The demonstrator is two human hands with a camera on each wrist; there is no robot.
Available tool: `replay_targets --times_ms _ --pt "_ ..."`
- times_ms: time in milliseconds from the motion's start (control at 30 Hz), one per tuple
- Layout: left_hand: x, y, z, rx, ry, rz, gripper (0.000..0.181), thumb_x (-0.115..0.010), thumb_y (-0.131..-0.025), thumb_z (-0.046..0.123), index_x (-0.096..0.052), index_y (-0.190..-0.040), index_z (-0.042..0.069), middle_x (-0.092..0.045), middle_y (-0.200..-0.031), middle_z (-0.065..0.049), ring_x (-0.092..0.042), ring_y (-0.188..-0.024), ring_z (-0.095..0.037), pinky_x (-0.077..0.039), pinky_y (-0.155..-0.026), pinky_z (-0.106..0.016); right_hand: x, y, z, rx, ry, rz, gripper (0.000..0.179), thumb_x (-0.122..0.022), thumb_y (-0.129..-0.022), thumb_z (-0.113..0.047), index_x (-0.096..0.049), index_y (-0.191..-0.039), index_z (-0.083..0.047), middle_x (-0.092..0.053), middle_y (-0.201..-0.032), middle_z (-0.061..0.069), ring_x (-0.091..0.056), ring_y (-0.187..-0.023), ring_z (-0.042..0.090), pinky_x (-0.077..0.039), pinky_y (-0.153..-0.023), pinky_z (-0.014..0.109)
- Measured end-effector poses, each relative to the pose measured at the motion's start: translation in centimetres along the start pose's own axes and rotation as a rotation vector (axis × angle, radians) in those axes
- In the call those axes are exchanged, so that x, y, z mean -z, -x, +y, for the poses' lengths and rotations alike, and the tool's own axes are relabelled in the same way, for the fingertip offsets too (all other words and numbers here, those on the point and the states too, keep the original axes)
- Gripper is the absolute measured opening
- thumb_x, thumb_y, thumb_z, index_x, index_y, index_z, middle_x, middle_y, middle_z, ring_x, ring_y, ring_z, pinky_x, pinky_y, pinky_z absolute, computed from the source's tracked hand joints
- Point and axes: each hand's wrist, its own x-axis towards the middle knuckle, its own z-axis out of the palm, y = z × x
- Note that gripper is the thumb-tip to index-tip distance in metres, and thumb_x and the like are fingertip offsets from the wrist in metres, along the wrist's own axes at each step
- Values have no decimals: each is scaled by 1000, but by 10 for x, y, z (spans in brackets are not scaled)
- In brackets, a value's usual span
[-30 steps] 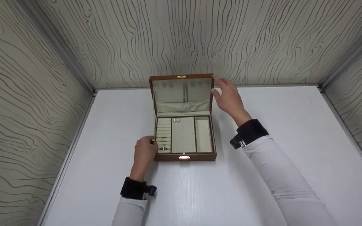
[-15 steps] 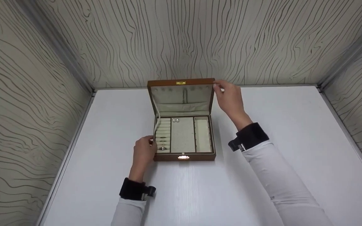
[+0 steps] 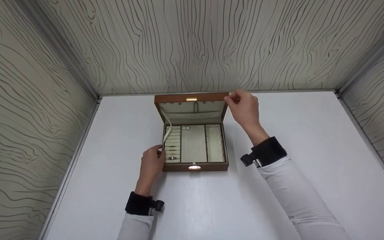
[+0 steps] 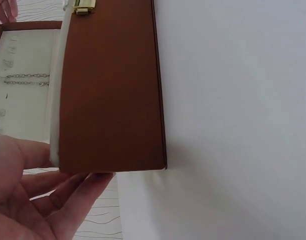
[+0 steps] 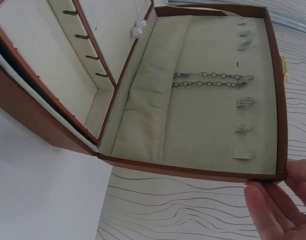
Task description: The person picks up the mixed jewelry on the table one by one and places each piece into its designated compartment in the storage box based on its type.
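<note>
A brown jewelry box (image 3: 212, 167) with a cream lining sits on the white table, its lid (image 3: 172, 98) raised and leaning forward. My left hand (image 3: 152, 161) grips the box's left side near the front corner, thumb at the rim and fingers against the outer wall. The lid's right front corner is pinched between thumb and fingers of my right hand (image 3: 246, 109). Inside are ring rolls with a ring (image 3: 172, 158), two pearl earrings (image 3: 186, 128) on the middle panel, and a right compartment. A chain (image 5: 208, 75) hangs inside the lid, tucked into its fabric pocket.
The white table (image 3: 298, 126) extends on both sides of the box and in front of it. Wood-grain patterned panels (image 3: 198, 40) rise behind and at both sides. A pale ribbon (image 3: 167, 131) runs from the lid to the box's left side.
The lid has tilted forward and down, with the right hand moving down along with its corner and now pinching it. The left hand stays at the box's left side.
</note>
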Motion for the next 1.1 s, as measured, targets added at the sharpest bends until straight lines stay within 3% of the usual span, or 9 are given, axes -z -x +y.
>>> replay_targets --times_ms 267,433,633,700,867,1100 --pt "1 -3 3 6 -7 -1 31 -55 -100 15 -64 -122 -5 -68 -98 -13 -64 -81 -19 -53 -63 -33 11 16 3 -29 -65 -63 32 -71 -91 -12 -65 -121 -2 -70 -99 15 -69 -88 27 -55 -74 41" --pt "3 -4 5 27 2 4 35 -49 -104 19 -62 -126 -4 -68 -104 -15 -64 -84 -20 -54 -66 -35 15 26 4 -26 -62 -116 33 -70 -92 -11 -67 -123 -3 -69 -104 16 -68 -92 29 -55 -77 41" --pt "7 -4 6 47 33 16 50 -37 -107 35 -56 -133 -3 -65 -118 -20 -62 -109 -32 -51 -88 -48 20 39 7 -58 -94 -199 34 -69 -93 -10 -65 -126 -4 -66 -113 16 -67 -98 29 -55 -79 39" --pt "8 -4 6 56 50 17 58 -32 -107 44 -58 -130 -3 -65 -115 -20 -62 -107 -33 -51 -87 -48 22 43 9 -85 -117 -247 36 -67 -94 -12 -63 -129 -5 -64 -119 16 -67 -99 28 -55 -78 40" --pt "10 -2 5 120 164 -9 79 -20 -101 62 -58 -131 -1 -66 -101 -14 -64 -85 -26 -53 -69 -40 27 56 15 -164 -170 -373 43 -67 -95 -15 -58 -136 -7 -60 -128 17 -67 -103 27 -54 -84 42" --pt "17 0 3 185 319 -71 91 -13 -96 71 -55 -134 -1 -65 -107 -18 -65 -90 -28 -56 -71 -39 28 78 28 -227 -204 -469 55 -76 -86 -8 -56 -137 -2 -64 -123 19 -66 -107 28 -54 -86 41"
